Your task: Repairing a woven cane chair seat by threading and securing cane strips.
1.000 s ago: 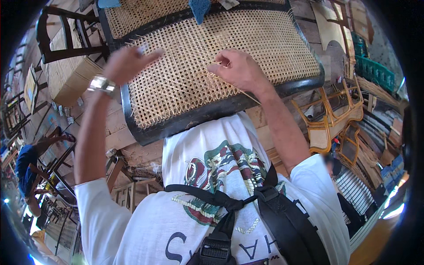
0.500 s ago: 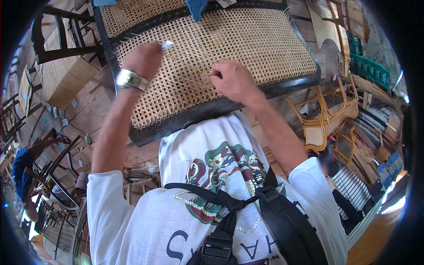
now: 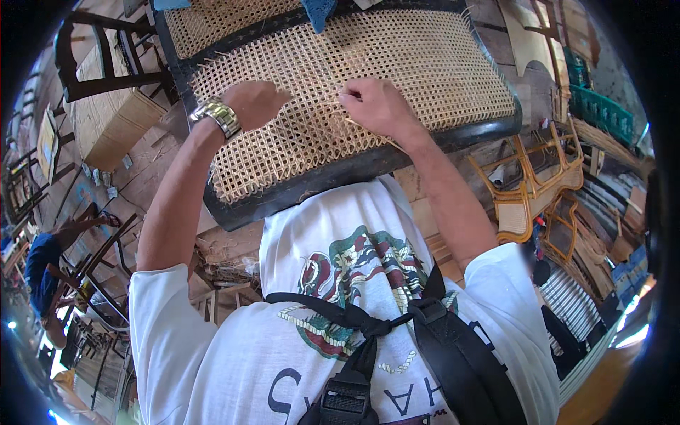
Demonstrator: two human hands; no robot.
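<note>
A woven cane panel (image 3: 297, 142) in a black wooden frame (image 3: 304, 190) lies across my lap. My left hand (image 3: 256, 104), a metal watch (image 3: 216, 118) on its wrist, hovers over the panel's left part. Its fingers are closed; whatever they hold is hidden. My right hand (image 3: 380, 106) is curled shut low over the middle of the weave, thumb and forefinger toward the left. A pale loose cane strand (image 3: 392, 143) runs along its underside; whether the fingers grip it I cannot tell. Short cane ends stick out along the panel's edges.
Blue cloth (image 3: 317, 14) lies at the panel's far edge. To the left are a dark chair frame (image 3: 106, 57) and a cardboard box (image 3: 117, 131). Cane-seated chairs (image 3: 520, 195) and a green crate (image 3: 602, 113) are to the right. Another person (image 3: 46, 273) is at far left.
My left hand has moved right and slightly down, turning its fingers rightward; the small shiny thing beside them no longer shows. My right hand has shifted slightly, and a strand shows beneath it.
</note>
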